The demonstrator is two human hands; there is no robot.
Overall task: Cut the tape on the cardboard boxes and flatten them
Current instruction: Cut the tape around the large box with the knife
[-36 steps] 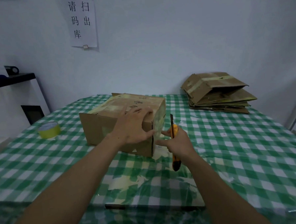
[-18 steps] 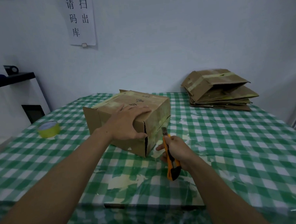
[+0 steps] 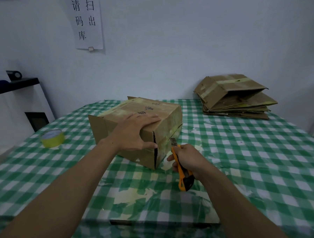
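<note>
Checked tablecloth (image 3: 245, 150), pale wall (image 3: 167, 45), box (image 3: 168, 116), knife (image 3: 183, 175)

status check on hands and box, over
Left hand pressing box top corner. Right hand grips knife, blade at taped side. Near corner seam gapes open. Nothing blocking the cut.

The box (image 3: 153, 108) blocks mid-table (image 3: 245, 150), its near corner crowded by the left hand (image 3: 135, 132) on top and the right hand (image 3: 190, 157) with the knife (image 3: 185, 181) just beside, while open cloth separates it from the roll (image 3: 52, 138) left and the flat stack (image 3: 231, 100) far right.
</note>
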